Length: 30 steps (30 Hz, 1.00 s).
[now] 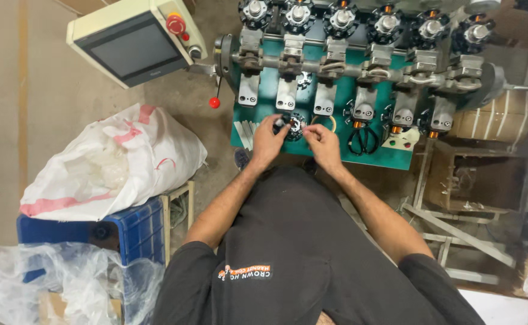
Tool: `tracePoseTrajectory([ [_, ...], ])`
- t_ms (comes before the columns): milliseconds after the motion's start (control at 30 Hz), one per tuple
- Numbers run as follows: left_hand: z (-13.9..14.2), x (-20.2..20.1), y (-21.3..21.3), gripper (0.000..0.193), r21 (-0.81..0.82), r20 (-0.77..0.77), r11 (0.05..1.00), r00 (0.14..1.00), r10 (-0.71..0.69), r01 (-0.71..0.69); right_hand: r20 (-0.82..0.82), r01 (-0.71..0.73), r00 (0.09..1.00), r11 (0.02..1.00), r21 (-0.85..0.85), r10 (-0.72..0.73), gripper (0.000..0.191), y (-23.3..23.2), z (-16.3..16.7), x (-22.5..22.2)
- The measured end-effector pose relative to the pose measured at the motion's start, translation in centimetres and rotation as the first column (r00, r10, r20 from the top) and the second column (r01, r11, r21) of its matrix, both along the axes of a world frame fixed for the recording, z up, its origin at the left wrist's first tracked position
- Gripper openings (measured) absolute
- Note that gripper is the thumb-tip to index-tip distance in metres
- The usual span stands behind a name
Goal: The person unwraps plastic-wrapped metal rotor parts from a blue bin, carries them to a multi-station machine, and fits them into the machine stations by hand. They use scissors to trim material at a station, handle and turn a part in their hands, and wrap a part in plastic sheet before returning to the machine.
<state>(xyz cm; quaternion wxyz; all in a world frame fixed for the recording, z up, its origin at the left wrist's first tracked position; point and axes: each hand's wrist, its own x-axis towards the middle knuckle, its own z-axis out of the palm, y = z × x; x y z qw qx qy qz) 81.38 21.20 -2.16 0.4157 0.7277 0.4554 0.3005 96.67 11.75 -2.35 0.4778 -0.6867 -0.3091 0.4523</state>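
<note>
**Both hands on a small black winding core at the green machine**

We look down over a black shirt at our two bare arms reaching forward to the green metal machine deck (pixel 336 153). Our left hand (pixel 268 139) curls in from the left, fingers pinching the small round black slotted core with white and copper-coloured bits (pixel 292 125) at its left edge. Our right hand (pixel 322 144) comes in from the right, thumb and forefinger pressed together in a pinch just beside the core's right edge; we cannot tell what, if anything, sits between those fingertips. The core sits on the deck's front left part, between the two hands, under the row of grey metal brackets (pixel 324 99).

Just left of our left hand lies a small fan of thin white paper strips (pixel 247 132). To the right of our right hand, black-handled scissors (pixel 363 139) lie on the deck. Further left, a red ball-tipped lever (pixel 215 102) hangs below a cream control box with a dark screen and red round button (pixel 132 43). On the floor side, a white woven sack with pink stripes (pixel 116 162) rests on a blue plastic crate (pixel 137 232).
</note>
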Motion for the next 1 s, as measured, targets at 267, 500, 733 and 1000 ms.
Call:
tracePoseTrajectory([
  [267,-0.9,-2.1,-0.4,0.022,-0.849,0.413,0.404,0.904,0.109,0.339,0.11,-0.305,0.951,0.937,0.171,0.289,0.02,1.7,-1.2,1.7],
  [500,-0.4,-2.6,0.1,0.035,-0.758,0.482,0.638,0.778,0.402,0.14,0.807,-0.56,0.517,0.826,0.067,0.285,0.012,2.7,5.0,1.5],
  [733,1.1,-2.9,0.5,0.047,-0.901,0.425,0.336,0.708,0.564,0.273,0.846,-0.552,0.523,0.797,0.247,0.1,0.01,4.2,7.6,-2.3],
  [1000,-0.4,-3.3,0.4,0.022,-0.699,0.438,0.715,0.787,0.435,-0.007,0.589,-0.354,0.793,0.906,0.234,0.157,0.01,1.6,6.0,-4.8],
])
